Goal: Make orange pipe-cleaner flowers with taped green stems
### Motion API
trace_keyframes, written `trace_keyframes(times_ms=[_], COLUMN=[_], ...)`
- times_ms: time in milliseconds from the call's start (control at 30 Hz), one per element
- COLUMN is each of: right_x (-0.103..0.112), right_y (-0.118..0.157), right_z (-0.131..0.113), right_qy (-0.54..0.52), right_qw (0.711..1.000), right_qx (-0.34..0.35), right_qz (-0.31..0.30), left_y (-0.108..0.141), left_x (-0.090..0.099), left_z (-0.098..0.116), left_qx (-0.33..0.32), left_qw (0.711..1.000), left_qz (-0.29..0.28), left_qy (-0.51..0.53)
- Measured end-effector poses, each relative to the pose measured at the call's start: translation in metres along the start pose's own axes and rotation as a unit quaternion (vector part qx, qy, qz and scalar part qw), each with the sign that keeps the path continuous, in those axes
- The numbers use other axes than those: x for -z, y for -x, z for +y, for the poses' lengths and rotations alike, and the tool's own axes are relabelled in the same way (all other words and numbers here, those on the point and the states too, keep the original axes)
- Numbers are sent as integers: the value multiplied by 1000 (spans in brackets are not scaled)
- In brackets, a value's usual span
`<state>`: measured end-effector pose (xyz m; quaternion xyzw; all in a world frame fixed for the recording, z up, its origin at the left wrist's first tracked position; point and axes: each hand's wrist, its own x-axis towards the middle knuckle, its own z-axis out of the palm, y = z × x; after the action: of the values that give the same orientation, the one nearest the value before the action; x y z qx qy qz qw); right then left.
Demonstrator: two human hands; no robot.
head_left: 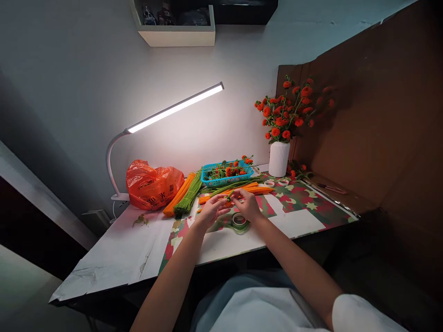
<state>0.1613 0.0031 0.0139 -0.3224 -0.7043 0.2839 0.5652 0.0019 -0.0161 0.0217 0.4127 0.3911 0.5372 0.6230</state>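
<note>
My left hand [212, 212] and my right hand [247, 206] meet over the middle of the table. Between their fingertips is a small pipe-cleaner flower [229, 198], green on top with some orange below. Both hands have their fingers pinched around it, and they hide part of it. Just below them on the table lies a roll of green tape [239, 220]. Bundles of orange pipe cleaners [256, 189] lie behind my hands, with green pipe cleaners [221, 186] alongside.
A blue basket [205, 177] holds several orange flowers. Left of it are a bundle of green pipe cleaners [188, 196] and an orange plastic bag [152, 184]. A white vase [278, 159] of orange flowers stands at the back right. A lit lamp [176, 108] arches above. Pliers [332, 189] lie far right.
</note>
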Motion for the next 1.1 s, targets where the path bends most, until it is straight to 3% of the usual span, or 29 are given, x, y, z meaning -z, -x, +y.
trace_keyframes(times_ms=[133,233,367,467,567,733,800,900,1100], right_x=[1,2,1,-2,-3,3,6,7,0], right_y=[0,-1,-1,-2,-5,-8,-8,-8,-5], right_z=[-3,-3,-1,1,5,5,4,4,12], right_qy=[-10,3,6,-58,-166,-325,-353,-334,-133], right_qw=[999,1000,1000,995,973,888,861,878,983], right_qx=[-32,-19,-25,-81,-160,-320,-358,-333,-112], right_qz=[-9,-7,-11,-16,-15,-60,-82,-80,-66], left_y=[-1,-1,0,-1,-1,-1,-1,0,-1], left_x=[0,-2,-3,-2,-1,0,0,-1,-1], left_z=[-2,-4,-6,-8,-9,-8,-8,-8,-5], left_qx=[-48,-91,-180,-272,-374,-465,-478,-439,-237], left_qw=[997,988,956,908,834,732,716,763,924], left_qz=[15,22,14,13,18,9,10,26,52], left_qy=[-61,-122,-229,-317,-405,-498,-508,-474,-295])
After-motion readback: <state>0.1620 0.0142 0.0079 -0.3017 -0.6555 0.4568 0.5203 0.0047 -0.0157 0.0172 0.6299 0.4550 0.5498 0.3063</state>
